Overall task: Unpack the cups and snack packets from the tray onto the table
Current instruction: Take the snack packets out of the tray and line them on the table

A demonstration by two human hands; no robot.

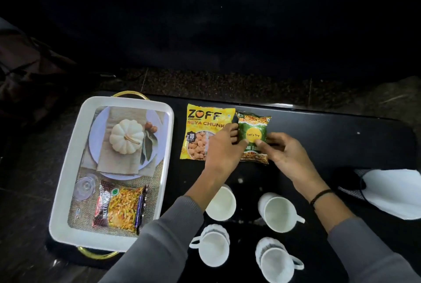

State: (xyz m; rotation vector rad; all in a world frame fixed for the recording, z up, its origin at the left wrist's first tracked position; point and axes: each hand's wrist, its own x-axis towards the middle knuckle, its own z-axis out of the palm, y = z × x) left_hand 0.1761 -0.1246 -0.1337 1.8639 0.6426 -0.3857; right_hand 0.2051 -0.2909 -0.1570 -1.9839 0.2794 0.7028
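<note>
"Where's the green packet (254, 136)?"

"At twelve o'clock from the four cups (278, 212), low over the counter (341, 134). I can't tell if it's resting yet. Its nine o'clock edge touches the yellow packet (200, 134). The left hand (222, 150) pinches that edge and the right hand (287, 155) pinches the three o'clock edge, so each grip is clamped on it."

"Awkward to handle?"

"I doubt it. It looks light, soft and puffy, with slick film. I'd hold the edges or sealed ends, since squeezing the middle could crush what's inside."

"Anything left?"

"One mixed-snack packet (120, 207) lies flat at the six o'clock end of the tray (68, 168). It looks just as light and glossy, so I'd pinch a sealed end."
</note>
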